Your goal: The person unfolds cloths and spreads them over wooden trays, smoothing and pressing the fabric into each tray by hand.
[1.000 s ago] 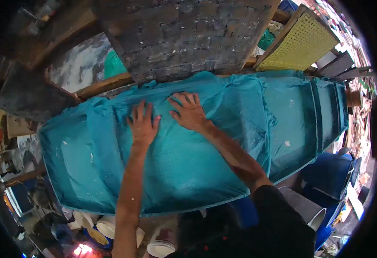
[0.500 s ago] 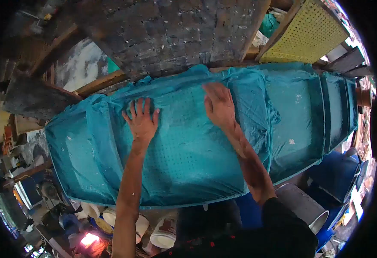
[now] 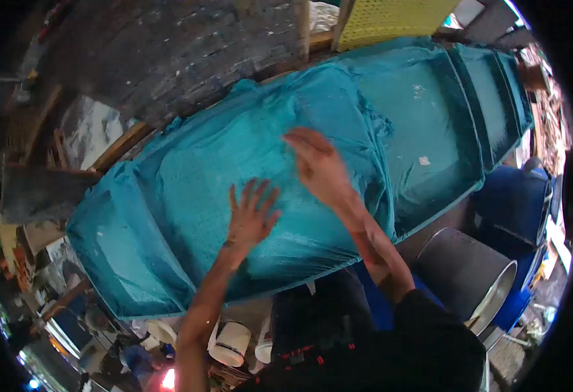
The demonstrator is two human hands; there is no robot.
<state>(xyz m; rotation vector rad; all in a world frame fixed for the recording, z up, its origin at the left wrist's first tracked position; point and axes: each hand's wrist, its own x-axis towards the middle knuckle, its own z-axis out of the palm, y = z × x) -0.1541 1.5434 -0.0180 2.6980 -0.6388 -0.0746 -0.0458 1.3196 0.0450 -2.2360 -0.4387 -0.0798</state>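
Observation:
Wet-looking blue-green cloth (image 3: 201, 170) covers a long row of shallow framed sections in the head view. My left hand (image 3: 252, 214) is over the middle section with its fingers spread, holding nothing. To its upper right, my right hand (image 3: 319, 164) is above the same section. Its fingers are stretched out and slightly blurred, with nothing seen in them. I cannot tell whether either hand touches the cloth. Folds and wrinkles gather along the dividers and the far edge.
Beyond the cloth stands a dark board with a grid pattern (image 3: 188, 59), beside a yellow perforated panel (image 3: 391, 23). A metal pot (image 3: 462, 268) and a blue barrel (image 3: 511, 202) stand at the near right. White buckets (image 3: 233, 340) sit below the near edge.
My left hand has moved nearer to me and to the right, towards my right hand. The view has shifted and turned, so the row of sections now slants more.

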